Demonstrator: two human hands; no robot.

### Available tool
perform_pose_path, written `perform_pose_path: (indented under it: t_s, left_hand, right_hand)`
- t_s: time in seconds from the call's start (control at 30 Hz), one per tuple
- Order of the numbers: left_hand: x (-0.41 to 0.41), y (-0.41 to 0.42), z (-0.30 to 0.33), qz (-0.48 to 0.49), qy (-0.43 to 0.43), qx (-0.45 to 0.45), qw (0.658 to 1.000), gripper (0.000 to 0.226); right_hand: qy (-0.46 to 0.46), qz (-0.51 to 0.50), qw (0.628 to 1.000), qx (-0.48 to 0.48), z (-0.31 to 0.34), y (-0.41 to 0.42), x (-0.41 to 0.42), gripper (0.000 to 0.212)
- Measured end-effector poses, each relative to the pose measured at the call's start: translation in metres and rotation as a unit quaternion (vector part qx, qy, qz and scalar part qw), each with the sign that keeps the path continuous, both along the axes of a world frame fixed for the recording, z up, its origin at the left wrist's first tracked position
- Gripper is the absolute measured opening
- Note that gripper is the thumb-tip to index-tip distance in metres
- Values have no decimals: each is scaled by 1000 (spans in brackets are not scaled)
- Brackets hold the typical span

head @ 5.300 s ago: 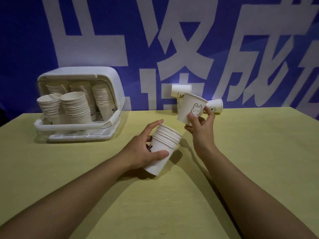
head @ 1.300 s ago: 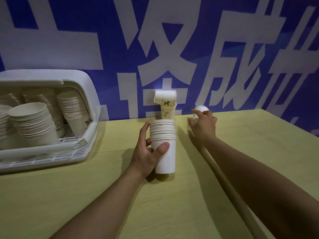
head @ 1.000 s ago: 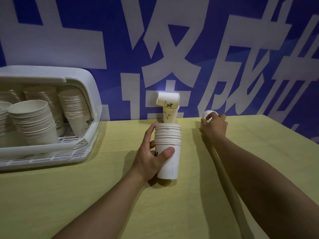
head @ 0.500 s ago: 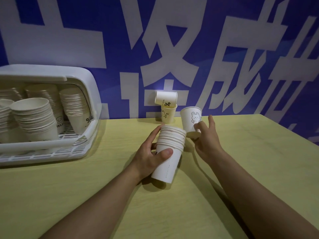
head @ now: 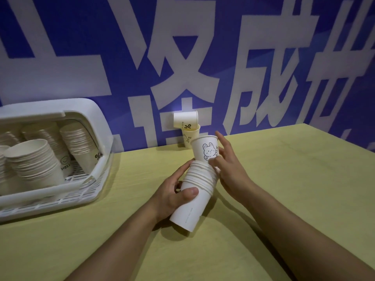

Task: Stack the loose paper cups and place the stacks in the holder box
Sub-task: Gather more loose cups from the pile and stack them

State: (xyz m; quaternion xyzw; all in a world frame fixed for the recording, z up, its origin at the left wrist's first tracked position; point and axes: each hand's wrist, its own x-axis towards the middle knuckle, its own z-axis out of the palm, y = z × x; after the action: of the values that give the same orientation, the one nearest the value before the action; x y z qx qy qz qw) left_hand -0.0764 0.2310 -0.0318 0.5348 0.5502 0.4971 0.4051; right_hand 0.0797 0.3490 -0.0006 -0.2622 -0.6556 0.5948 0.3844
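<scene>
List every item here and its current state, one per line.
Bunny cup: upright, base entering the stack, held by right hand.
Stack: tilted, gripped by left hand.
Box: open, holding several cup stacks.
Wall cups: two, one lying across the other.

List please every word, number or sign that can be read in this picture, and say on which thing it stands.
"Hi": rabbit cup held by the right hand
"%": tipped cup by the wall
"Hi": cup under it
"%": rightmost stack in the holder box
"HELL", cut off: stack behind
Large white characters, cropped: blue banner
Small print beside the tipped cup's "%": unreadable.
</scene>
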Motion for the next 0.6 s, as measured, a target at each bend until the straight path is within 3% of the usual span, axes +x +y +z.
perform_pose_path:
  t_s: [0.23, 0.4, 0.6]
  left_hand:
    - [0, 1, -3, 68, -42, 51, 995, 95]
    - [1, -1, -4, 124, -9, 68, 990, 103]
    - [0, -2, -3, 143, 16, 68, 987, 99]
  right_hand:
    - [-38, -89, 990, 97, -3, -12, -1, 25]
    - [-74, -54, 989, 113, -6, -24, -6, 34]
    - [-97, -46, 984, 144, -4, -20, -3, 30]
